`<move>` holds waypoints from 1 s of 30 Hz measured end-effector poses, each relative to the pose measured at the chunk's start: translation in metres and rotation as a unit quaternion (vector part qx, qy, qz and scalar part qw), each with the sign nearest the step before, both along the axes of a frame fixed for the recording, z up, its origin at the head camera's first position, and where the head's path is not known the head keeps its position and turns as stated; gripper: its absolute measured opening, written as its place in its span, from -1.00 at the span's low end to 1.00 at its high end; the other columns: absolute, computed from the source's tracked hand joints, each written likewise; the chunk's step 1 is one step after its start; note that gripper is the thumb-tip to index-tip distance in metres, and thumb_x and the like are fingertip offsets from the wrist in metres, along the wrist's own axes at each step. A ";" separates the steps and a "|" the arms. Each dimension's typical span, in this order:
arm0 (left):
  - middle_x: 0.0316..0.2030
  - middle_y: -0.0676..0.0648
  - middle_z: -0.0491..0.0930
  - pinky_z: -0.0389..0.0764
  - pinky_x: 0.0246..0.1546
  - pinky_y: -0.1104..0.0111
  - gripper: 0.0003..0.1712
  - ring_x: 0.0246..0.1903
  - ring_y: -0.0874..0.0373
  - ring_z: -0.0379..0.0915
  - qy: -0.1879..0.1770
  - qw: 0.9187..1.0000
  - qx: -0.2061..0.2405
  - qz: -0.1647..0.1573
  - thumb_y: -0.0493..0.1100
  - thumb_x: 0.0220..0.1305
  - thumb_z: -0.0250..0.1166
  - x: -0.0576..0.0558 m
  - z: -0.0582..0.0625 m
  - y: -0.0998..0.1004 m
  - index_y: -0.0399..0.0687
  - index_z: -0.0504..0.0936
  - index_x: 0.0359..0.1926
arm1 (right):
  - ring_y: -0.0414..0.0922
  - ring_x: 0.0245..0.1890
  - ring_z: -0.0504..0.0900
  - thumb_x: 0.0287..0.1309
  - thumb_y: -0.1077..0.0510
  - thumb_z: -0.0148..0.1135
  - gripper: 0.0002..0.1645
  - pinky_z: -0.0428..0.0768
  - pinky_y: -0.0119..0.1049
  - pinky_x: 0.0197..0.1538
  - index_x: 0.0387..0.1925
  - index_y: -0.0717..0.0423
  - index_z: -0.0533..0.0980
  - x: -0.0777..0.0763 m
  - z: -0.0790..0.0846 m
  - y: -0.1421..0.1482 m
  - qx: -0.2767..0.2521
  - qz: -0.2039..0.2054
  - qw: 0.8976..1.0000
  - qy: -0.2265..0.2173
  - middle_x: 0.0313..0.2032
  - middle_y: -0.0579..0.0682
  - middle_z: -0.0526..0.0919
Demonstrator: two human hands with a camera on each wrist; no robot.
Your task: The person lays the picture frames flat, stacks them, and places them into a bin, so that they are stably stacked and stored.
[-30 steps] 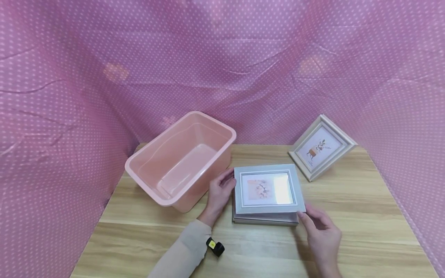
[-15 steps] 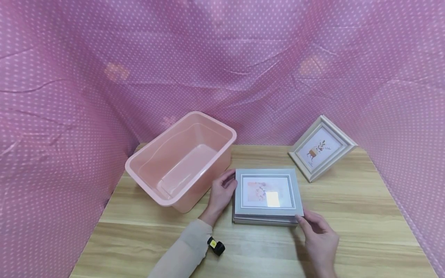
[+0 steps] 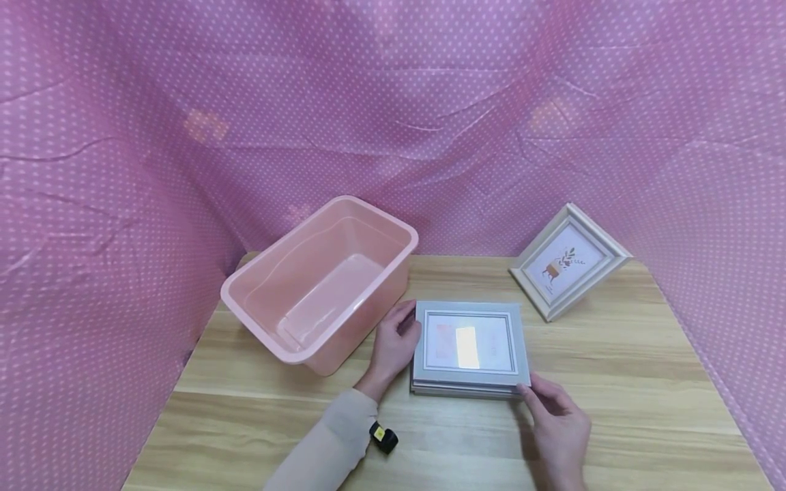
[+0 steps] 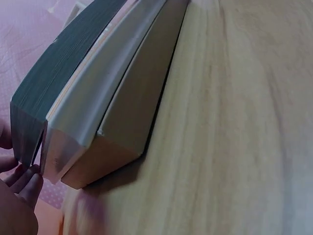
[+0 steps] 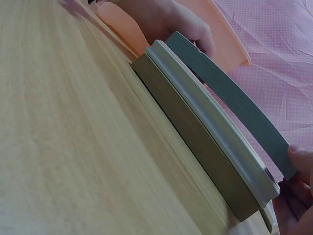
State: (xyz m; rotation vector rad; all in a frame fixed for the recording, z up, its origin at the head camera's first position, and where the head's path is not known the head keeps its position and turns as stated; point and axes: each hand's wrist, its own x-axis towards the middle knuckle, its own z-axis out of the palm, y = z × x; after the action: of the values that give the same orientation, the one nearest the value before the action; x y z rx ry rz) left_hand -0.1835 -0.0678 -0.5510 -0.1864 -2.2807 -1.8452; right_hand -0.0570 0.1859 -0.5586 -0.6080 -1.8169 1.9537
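A pale grey picture frame (image 3: 491,341) with a glossy pane is held just above a stack of picture frames (image 3: 467,392). My left hand (image 3: 396,337) grips its left edge. At the front right corner, my right hand (image 3: 559,423) pinches it between thumb and fingers. In the right wrist view, the held frame (image 5: 234,103) leaves a narrow gap over the silvery frame (image 5: 215,122), which lies on a brownish one (image 5: 190,132). The left wrist view has the fingertips (image 4: 32,188) at the frame's end, close to the silvery frame's corner.
A pink plastic bin (image 3: 362,307) stands to the left of the stack. At the back right, a cream picture frame (image 3: 568,262) with a plant print stands upright. Pink dotted cloth (image 3: 393,136) hangs behind the wooden table (image 3: 632,382).
Both hands have lowered the grey picture frame towards the stack, and its front edge now sits closer over the frames below. My right hand has moved slightly left and down.
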 end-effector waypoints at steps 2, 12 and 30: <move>0.30 -0.38 0.62 0.65 0.38 0.24 -0.45 0.31 -0.24 0.61 -0.001 1.000 -0.008 0.002 -0.46 0.34 0.28 0.001 0.000 0.001 -0.50 0.56 0.35 | -0.43 -0.22 0.82 0.07 0.48 0.58 -0.61 0.74 -0.62 -0.09 -0.03 0.48 0.71 0.000 -0.001 -0.001 -0.002 -0.001 1.000 -0.002 -0.28 -0.32 0.87; 0.39 -0.35 0.55 0.54 0.49 0.17 -0.42 0.44 -0.19 0.50 -0.007 0.998 -0.067 0.012 -0.36 0.41 0.28 0.004 -0.005 0.001 -0.43 0.52 0.41 | -0.42 -0.15 0.83 0.08 0.42 0.61 -0.61 0.73 -0.61 -0.02 -0.02 0.42 0.72 0.001 -0.004 -0.001 0.001 0.011 1.000 -0.027 -0.21 -0.33 0.88; 0.39 -0.23 0.59 0.50 0.54 0.00 -0.43 0.40 -0.18 0.54 -0.009 0.997 -0.077 0.026 -0.28 0.38 0.35 0.005 -0.007 0.000 -0.28 0.59 0.39 | -0.54 -0.10 0.76 0.25 0.26 0.56 -0.58 0.68 -0.69 0.02 0.12 0.26 0.72 -0.003 0.004 0.014 0.056 0.063 0.992 -0.090 -0.17 -0.43 0.83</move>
State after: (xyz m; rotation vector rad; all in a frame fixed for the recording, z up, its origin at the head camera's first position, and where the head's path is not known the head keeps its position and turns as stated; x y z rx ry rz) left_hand -0.1783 -0.0678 -0.5579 -0.1340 -2.4161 -1.6538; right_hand -0.0595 0.2000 -0.5545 -0.6663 -2.1067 1.9143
